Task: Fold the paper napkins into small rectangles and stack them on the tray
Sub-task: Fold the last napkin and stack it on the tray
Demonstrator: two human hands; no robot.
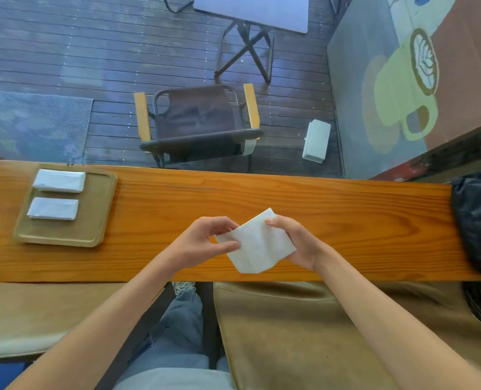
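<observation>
A white paper napkin (257,244) is held just above the narrow wooden counter (346,220), tilted like a diamond. My left hand (205,240) pinches its left corner between thumb and fingers. My right hand (295,240) grips its right edge, thumb on top near the far corner. At the counter's left stands a tan tray (98,215). Two folded white napkin stacks lie on it, one at the far side (59,181) and one nearer me (53,208).
A dark bag (478,218) rests on the counter's right end. Beyond the counter, lower down on a wooden deck, are a folding chair (199,122), a small table (253,12) and a white box (316,140). Tan cushions (290,327) lie below the counter's near edge.
</observation>
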